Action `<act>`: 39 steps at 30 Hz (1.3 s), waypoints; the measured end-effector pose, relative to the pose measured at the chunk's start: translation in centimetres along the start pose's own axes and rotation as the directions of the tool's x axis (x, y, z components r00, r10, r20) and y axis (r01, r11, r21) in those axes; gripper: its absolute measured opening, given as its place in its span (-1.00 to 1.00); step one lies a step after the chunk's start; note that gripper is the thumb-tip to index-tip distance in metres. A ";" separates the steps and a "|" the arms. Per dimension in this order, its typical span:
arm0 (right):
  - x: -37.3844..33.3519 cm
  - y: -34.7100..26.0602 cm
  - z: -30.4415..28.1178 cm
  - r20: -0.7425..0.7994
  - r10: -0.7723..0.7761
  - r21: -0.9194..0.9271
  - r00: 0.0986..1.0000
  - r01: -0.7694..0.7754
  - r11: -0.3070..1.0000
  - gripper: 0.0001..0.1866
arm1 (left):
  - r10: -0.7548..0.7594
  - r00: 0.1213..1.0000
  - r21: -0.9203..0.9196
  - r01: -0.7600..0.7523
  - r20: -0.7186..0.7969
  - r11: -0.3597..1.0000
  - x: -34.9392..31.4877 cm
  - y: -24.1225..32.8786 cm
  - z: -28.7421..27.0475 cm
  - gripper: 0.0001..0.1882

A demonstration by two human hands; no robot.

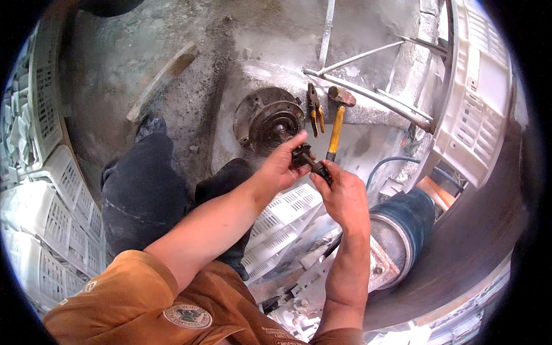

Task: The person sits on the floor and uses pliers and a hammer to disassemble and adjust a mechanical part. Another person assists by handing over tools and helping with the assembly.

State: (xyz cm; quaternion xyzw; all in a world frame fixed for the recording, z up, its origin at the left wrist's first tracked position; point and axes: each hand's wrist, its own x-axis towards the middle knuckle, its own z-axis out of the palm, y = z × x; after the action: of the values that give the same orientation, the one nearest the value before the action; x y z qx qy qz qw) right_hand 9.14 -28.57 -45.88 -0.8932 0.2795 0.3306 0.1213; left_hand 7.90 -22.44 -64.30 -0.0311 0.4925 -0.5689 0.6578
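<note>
Between my two hands is a short dark metal shaft-like part (310, 161) with a wider, knobbly end; its exact kind I cannot make out. My left hand (280, 165) is closed around the wider end, thumb stretched along the top. The other, narrower end is gripped by my right hand (344, 194). Just beyond my left hand, a round, greasy metal flange (247, 118) with a raised hub lies on a pale, dusty surface. To its right are pliers (314, 110) with yellow-and-black handles and a hammer (337, 127) with a yellow handle, its head pointing away from me.
White slatted plastic crates (43, 224) are stacked at the left, with another crate (282, 215) below my hands. A metal pipe frame (368, 95) and a white crate (477, 86) stand at right. A blue motor-like cylinder (411, 221) sits beside my right forearm. A plank (164, 80) lies far left.
</note>
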 end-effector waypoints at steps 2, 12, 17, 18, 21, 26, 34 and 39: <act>-0.1 0.0 0.3 -0.065 -0.059 0.002 0.996 0.060 0.998 -0.70 | 0.024 1.000 -0.044 -0.024 -0.001 0.999 0.3 -0.6 0.1 -0.74; 0.8 0.1 0.4 0.087 0.222 -0.249 0.971 -0.195 0.949 -0.76 | 0.059 0.996 -0.030 -0.057 0.071 0.998 1.2 -1.3 -0.5 -0.78; 0.1 0.9 1.2 -0.083 -0.109 -0.184 0.991 0.092 0.979 -0.72 | 0.073 0.995 -0.006 -0.073 0.067 0.997 1.2 -0.9 -0.3 -0.76; 0.5 1.3 1.1 0.008 -0.003 -0.202 1.000 0.004 0.979 -0.72 | 0.075 0.997 -0.031 -0.075 0.006 0.997 1.0 -1.1 0.0 -0.76; 0.2 0.8 0.2 0.094 0.049 -0.220 0.994 -0.027 0.975 -0.58 | 0.085 0.996 -0.065 -0.085 -0.006 0.994 0.8 -1.6 0.1 -0.78; -1.4 0.8 0.2 -0.046 -0.130 -0.163 0.991 0.121 0.979 -0.51 | 0.089 0.996 -0.020 -0.089 -0.020 0.996 0.4 -1.2 0.2 -0.78; -2.5 1.8 0.2 -0.069 -0.127 -0.346 0.990 0.095 0.934 -0.74 | 0.094 0.995 -0.066 -0.096 -0.025 0.993 0.2 -1.3 0.3 -0.78; -0.9 3.3 0.5 0.279 0.348 0.183 0.895 -0.405 0.896 -0.71 | 0.111 0.994 -0.003 -0.111 -0.013 0.994 0.1 -1.5 0.0 -0.76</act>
State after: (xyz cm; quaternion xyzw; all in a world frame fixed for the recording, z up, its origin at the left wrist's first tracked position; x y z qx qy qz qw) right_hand 6.43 -30.69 -45.79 -0.7543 0.4688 0.4173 0.1929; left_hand 6.79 -23.04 -63.48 -0.0012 0.4987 -0.5306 0.6854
